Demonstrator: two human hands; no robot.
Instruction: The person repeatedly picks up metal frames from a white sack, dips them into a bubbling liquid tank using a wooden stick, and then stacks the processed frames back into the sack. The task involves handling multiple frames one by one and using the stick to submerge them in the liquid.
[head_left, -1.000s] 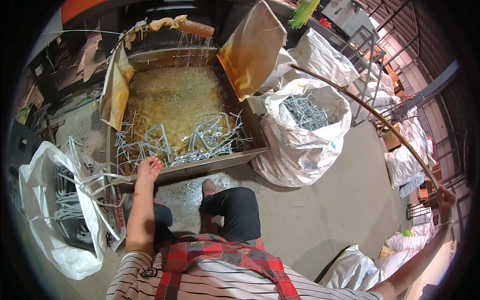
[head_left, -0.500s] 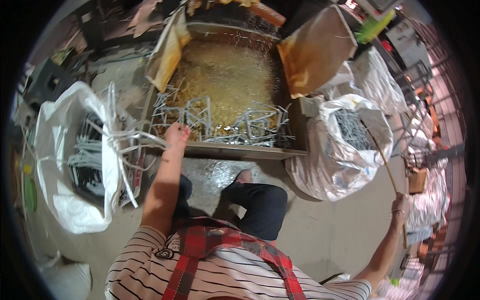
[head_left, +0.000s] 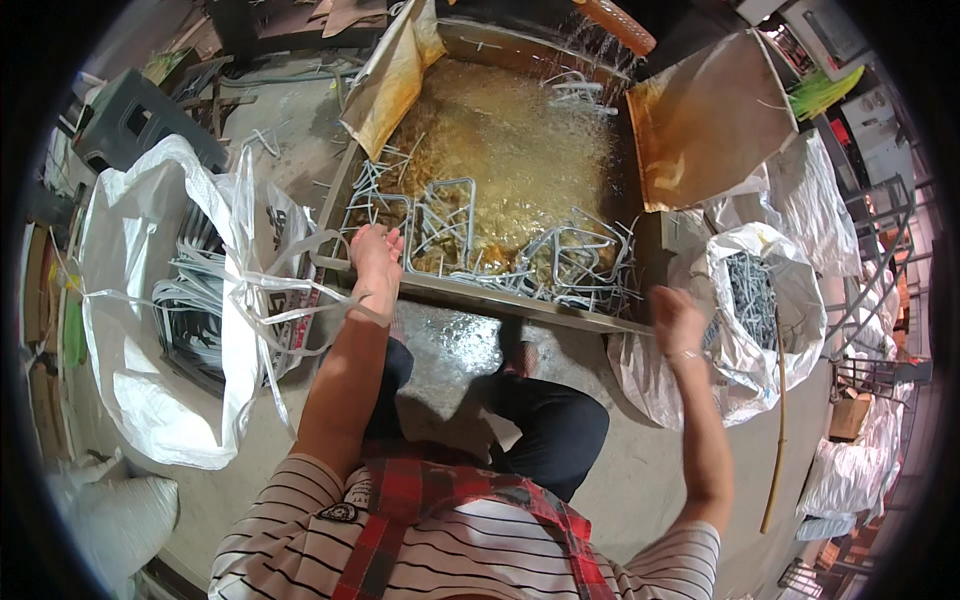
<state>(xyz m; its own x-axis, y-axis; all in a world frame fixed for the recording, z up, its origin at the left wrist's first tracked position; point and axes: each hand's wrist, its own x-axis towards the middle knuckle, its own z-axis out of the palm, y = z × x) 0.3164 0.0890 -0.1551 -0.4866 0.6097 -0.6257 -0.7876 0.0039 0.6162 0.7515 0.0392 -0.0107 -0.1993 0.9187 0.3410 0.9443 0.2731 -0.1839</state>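
Cloth in red and dark checks, an apron [head_left: 450, 490], lies nearest, worn over a striped shirt [head_left: 480, 550]; dark trousers [head_left: 555, 430] show beyond it, above the grey floor [head_left: 640, 470]. At the lower left sits a bulging whitish bag [head_left: 130, 525].

Farther out, the left hand [head_left: 377, 265] is at the left part of the tank's near edge, palm side partly showing, fingers loosely curled; I cannot tell whether they are closed on anything. White straps [head_left: 244, 225] trail from the left sack [head_left: 215, 420] toward that wrist. This sack gapes open, with stacked grey bent pieces [head_left: 190, 290] inside.

The right hand [head_left: 680, 320] is by the tank's near right corner, bent into a fist-like shape but blurred, so whether it grips something cannot be told. Just beyond it stands the right sack [head_left: 740, 395], open and holding a mass of small grey pieces [head_left: 750, 290]; a thin stick [head_left: 779, 430] slants down from its mouth toward the floor.

Bent metal rods [head_left: 590, 285] lie tangled along the near side of the metal tank [head_left: 520, 302], partly in yellowish water [head_left: 510, 130]. At its far end, another few pieces [head_left: 578, 92] lie near the right wall, between two stained boards [head_left: 710, 120]. Above, water falls from an orange-brown spout [head_left: 615, 25].
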